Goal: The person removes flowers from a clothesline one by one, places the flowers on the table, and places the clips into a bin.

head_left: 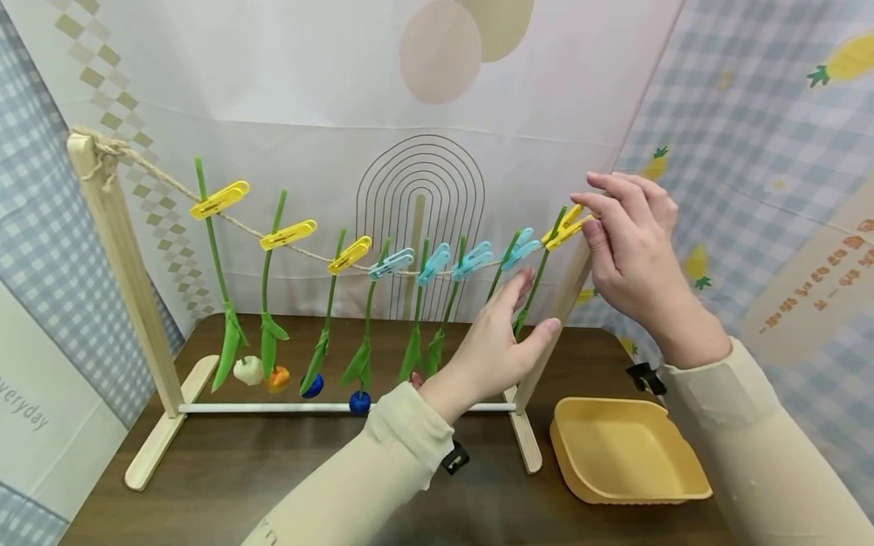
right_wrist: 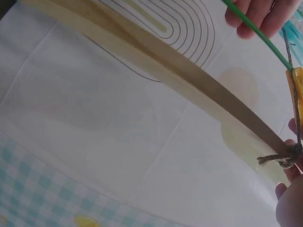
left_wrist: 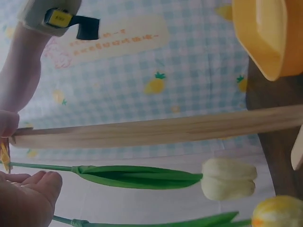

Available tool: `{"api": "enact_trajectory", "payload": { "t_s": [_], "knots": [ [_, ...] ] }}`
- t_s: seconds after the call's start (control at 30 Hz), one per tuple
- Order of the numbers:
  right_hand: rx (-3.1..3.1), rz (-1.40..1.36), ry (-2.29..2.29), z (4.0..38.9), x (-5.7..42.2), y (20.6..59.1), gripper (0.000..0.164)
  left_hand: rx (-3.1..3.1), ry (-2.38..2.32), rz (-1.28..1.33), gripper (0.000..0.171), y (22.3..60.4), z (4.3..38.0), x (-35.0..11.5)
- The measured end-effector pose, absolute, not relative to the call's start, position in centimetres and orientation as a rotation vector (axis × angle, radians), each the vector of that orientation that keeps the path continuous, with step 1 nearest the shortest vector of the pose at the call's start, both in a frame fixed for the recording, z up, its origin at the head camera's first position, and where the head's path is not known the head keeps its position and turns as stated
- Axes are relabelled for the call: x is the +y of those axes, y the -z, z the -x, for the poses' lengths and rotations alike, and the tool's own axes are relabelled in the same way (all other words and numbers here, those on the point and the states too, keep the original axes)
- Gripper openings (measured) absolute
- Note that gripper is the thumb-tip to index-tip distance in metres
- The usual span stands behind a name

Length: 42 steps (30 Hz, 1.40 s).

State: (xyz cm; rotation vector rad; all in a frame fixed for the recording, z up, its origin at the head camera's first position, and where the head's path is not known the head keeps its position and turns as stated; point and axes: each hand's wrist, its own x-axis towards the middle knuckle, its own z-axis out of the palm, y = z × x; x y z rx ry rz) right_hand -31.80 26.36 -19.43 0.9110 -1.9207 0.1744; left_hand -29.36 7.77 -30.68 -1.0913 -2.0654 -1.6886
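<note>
My right hand [head_left: 635, 243] pinches the handles of a yellow clothespin [head_left: 561, 231] at the right end of a twine line, thumb below and fingers above. That clothespin sits at the stem of an artificial tulip, whose white bloom [left_wrist: 227, 178] shows in the left wrist view. Holding nothing, my left hand [head_left: 495, 345] is raised with extended fingers close to this stem and below a blue clothespin [head_left: 520, 249]. Its palm hides the lower parts of the rightmost flowers in the head view. Several other tulips hang from yellow and blue clothespins along the twine [head_left: 160, 173].
A wooden stand [head_left: 126, 280] holds the twine between two posts, with a white crossbar [head_left: 273, 408] low down. On the brown table [head_left: 287, 470], a yellow plastic basin [head_left: 628, 451] lies right of the stand. Printed cloth [head_left: 293, 68] hangs behind.
</note>
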Motion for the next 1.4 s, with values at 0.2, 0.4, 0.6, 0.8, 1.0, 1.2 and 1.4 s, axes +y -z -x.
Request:
{"api": "enact_trajectory", "payload": {
  "t_s": [0.2,0.4,0.6,0.8,1.0,1.2,1.4],
  "knots": [
    [-1.92,-0.916,-0.206,31.8,25.9,19.5,0.031,-2.015,1.748,1.073,0.065,30.1,29.7,8.2],
    [-1.921,-0.935,-0.232,31.7,25.6,19.3,0.027,-1.95,1.734,0.997,0.052,29.6,29.9,9.0],
    [-1.934,-0.967,-0.267,31.7,25.4,19.3,0.024,-1.891,1.714,0.962,0.039,29.5,30.3,9.5],
    [-1.98,-0.966,-0.31,31.5,25.5,19.2,0.019,-1.91,1.71,0.939,0.032,29.6,30.5,9.7],
    [-2.024,-0.975,-0.37,31.0,25.6,18.9,0.012,-1.93,1.683,0.933,0.03,29.6,30.5,9.8],
    [-1.975,-0.997,-0.379,30.2,25.2,18.7,0.005,-1.965,1.701,0.911,0.031,29.8,30.3,9.6],
    [-1.881,-0.972,-0.417,29.3,24.7,18.3,0.004,-2.002,1.667,0.904,0.031,30.4,30.1,9.5]
  ]
}}
